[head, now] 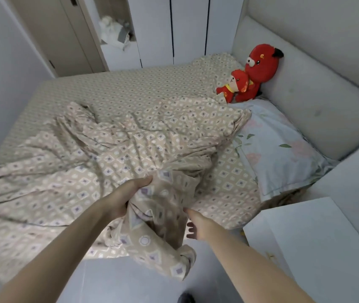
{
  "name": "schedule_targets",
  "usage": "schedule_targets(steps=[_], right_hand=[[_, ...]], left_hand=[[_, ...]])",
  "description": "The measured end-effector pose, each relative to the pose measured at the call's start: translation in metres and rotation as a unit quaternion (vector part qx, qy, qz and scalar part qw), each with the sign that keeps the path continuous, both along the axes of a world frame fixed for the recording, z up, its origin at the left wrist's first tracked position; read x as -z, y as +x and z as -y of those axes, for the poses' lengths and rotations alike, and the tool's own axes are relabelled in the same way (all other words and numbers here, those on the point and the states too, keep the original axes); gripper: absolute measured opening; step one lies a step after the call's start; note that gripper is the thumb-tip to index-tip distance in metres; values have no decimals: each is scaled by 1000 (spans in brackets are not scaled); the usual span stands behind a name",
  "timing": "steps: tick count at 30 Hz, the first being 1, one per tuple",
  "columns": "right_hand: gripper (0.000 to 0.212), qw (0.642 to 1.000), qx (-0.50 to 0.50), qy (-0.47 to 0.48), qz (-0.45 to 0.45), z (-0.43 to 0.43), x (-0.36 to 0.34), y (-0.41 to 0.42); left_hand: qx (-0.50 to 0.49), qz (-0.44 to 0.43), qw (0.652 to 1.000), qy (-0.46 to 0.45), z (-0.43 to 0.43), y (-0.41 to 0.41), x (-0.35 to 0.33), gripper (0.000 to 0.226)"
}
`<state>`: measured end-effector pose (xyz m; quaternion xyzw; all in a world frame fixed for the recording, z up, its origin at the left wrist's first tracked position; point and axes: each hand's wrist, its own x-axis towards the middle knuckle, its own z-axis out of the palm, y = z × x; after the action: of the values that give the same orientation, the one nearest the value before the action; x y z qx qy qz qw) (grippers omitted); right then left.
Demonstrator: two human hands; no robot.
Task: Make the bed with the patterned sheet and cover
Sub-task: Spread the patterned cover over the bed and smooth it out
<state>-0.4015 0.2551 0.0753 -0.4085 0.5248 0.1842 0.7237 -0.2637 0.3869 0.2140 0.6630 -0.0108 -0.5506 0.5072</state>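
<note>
A beige patterned sheet (117,88) lies flat over the mattress. On it, a matching patterned cover (130,145) is crumpled across the near half of the bed, with one end hanging over the near edge toward the floor. My left hand (128,200) grips a bunched fold of the cover at the bed's near edge. My right hand (196,224) reaches in beside the hanging fold, its fingers spread and partly hidden behind the cloth; it holds nothing that I can see.
A floral pillow (283,149) lies at the head of the bed on the right. Two red plush toys (253,73) lean against the padded headboard (305,84). A white nightstand (318,237) stands at the near right. White wardrobes (187,27) stand behind the bed.
</note>
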Motion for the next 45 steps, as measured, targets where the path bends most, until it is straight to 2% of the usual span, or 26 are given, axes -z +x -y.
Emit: schedule_targets(steps=[2, 5, 7, 10, 13, 17, 19, 21, 23, 25, 27, 28, 30, 33, 35, 37, 39, 40, 42, 43, 45], right_hand=[[57, 996, 62, 60, 11, -17, 16, 17], [101, 982, 138, 126, 15, -33, 40, 30], [110, 968, 177, 173, 27, -37, 39, 35], [87, 962, 199, 171, 72, -30, 16, 42], [57, 961, 208, 125, 131, -10, 1, 47], [22, 969, 215, 31, 119, 32, -19, 41], [18, 975, 203, -24, 91, 58, -29, 34], [21, 980, 175, -75, 59, 85, -42, 20], [27, 973, 167, -152, 37, 114, -63, 0], [42, 959, 172, -223, 33, 141, -81, -24], [69, 956, 178, -234, 17, 164, -97, -58], [75, 955, 169, -243, 6, 171, -102, -72], [64, 932, 204, -297, -31, 195, -111, -117], [50, 873, 330, -344, -97, 224, -118, -190], [48, 844, 412, -329, -102, 238, -122, -243], [46, 831, 469, -288, -80, 249, -118, -287], [57, 838, 486, -222, -115, 262, -103, -317], [62, 860, 471, -171, -96, 280, -85, -338], [68, 910, 335, -209, -125, 314, -49, -374], [67, 936, 282, -175, -114, 316, -51, -375], [53, 964, 218, -108, -107, 324, -36, -380]], left_hand=[[0, -5, 1000, -5, -7, 9, 2, 38], [8, -18, 1000, -6, -13, 21, 2, 37], [4, -27, 1000, -15, -18, 28, 1, 36], [-6, -30, 999, -23, -23, 37, 1, 37], [-13, -23, 999, -27, -24, 41, 1, 38], [-9, 1, 1000, -22, -20, 41, 2, 42], [23, 15, 1000, -7, -19, 39, 4, 42], [150, 60, 986, 44, -16, 32, 5, 44], [317, 86, 938, 110, -3, 17, -1, 47], [411, 70, 899, 137, 16, 4, -4, 45], [412, 104, 893, 150, 48, -13, -9, 42], [388, 144, 899, 147, 62, -17, -8, 39], [336, 211, 910, 118, 101, -36, -14, 36], [322, 234, 912, 96, 160, -69, -26, 33], [344, 242, 902, 98, 199, -95, -32, 33], [361, 250, 893, 100, 235, -123, -33, 34], [363, 255, 891, 98, 258, -144, -33, 35], [360, 258, 892, 96, 274, -159, -30, 35], [346, 270, 894, 94, 298, -184, -23, 35], [335, 281, 894, 94, 303, -189, -21, 34], [316, 285, 899, 102, 314, -204, -13, 33]])
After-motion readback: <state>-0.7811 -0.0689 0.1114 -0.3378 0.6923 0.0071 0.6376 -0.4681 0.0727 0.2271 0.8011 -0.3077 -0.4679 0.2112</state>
